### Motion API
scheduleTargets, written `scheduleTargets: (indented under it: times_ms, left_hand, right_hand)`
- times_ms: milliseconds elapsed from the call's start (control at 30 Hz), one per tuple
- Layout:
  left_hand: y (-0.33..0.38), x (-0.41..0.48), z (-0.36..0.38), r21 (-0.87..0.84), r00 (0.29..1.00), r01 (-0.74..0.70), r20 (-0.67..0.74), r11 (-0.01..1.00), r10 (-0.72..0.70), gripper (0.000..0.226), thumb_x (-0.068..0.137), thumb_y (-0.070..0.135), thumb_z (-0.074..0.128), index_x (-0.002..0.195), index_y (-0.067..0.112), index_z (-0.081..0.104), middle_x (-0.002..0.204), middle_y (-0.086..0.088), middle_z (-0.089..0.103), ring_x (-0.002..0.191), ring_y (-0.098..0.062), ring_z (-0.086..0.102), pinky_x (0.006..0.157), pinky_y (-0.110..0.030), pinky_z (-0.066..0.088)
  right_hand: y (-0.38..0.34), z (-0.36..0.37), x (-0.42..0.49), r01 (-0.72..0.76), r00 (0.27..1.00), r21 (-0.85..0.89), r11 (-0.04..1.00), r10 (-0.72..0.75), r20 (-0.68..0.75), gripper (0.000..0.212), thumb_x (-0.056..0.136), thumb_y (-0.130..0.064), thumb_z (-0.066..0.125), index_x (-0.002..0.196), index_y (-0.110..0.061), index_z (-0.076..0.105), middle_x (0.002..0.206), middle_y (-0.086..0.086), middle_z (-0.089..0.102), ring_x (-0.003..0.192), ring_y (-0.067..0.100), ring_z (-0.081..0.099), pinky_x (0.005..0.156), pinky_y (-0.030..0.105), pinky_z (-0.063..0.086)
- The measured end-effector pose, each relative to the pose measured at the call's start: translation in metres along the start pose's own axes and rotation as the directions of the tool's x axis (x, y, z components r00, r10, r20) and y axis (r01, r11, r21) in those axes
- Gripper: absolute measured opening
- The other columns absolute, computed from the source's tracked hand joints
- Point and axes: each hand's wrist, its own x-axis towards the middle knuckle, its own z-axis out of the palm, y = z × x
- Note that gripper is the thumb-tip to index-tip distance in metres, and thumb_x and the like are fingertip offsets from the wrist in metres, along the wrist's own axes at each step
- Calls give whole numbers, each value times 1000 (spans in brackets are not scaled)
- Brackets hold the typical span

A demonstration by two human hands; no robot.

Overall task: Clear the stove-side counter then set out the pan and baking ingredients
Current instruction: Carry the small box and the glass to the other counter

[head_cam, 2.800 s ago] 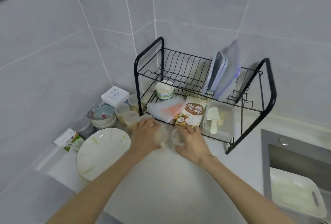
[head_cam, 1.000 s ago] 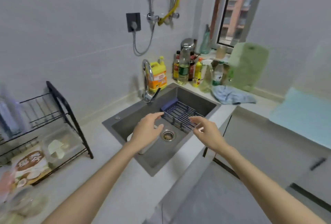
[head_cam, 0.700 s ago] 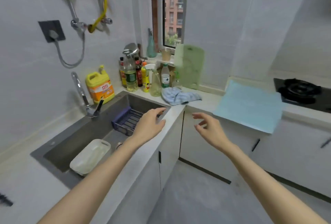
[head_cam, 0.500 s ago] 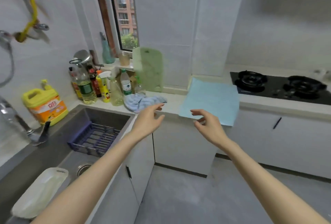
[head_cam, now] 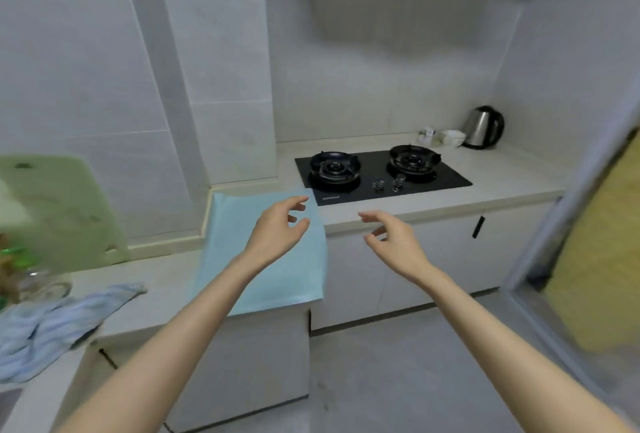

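Plainly, the stove-side counter [head_cam: 502,176] was a pale, smooth stone top running along the tiled wall, with a black glass hob [head_cam: 384,186] sunk into it, two burners side by side and two knobs at the front. A light blue mat [head_cam: 225,235] lay flat on the counter just left of the hob, its far right corner almost at the hob's front corner and its near edge drooping over the counter lip onto the cabinet face.

Both hands were held in the air in front of the counter, apart from each other and holding nothing. The left hand [head_cam: 277,230] hovered over the mat with fingers loosely bent; the right hand [head_cam: 394,242] hung before the counter's front edge, fingers relaxed and spread.

At the far right corner stood a steel kettle [head_cam: 483,127] with a white bowl [head_cam: 453,137] just beside it. To the left a green cutting board [head_cam: 65,211] leaned on the wall, and a crumpled blue rag [head_cam: 52,321] lay near the counter's edge. Bare counter ran right of the hob. Grey floor [head_cam: 398,373] lay open below the white cabinets [head_cam: 446,256].
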Motion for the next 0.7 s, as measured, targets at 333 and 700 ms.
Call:
scheduleTargets:
  times_ms: [333, 700]
  left_hand:
    - [57, 189, 123, -108, 976, -98, 186, 989, 117, 45, 90, 20, 59, 134, 23, 51, 120, 4, 61, 96, -13, 61, 92, -29, 48]
    - [137, 347, 298, -120, 956, -140, 241, 983, 166, 49, 90, 22, 59, 138, 23, 48, 127, 2, 57, 103, -13, 58, 91, -25, 45]
  right_hand:
    - [107, -99, 108, -166, 971, -39, 985, 157, -179, 42, 88, -10, 56, 127, -26, 55, 119, -12, 57, 93, 12, 58, 82, 20, 42]
    - [272, -231, 220, -189, 962, -50, 981, 175, -208, 42, 88, -15, 58, 127, -29, 55, 121, -13, 56, 95, 12, 58, 88, 28, 48]
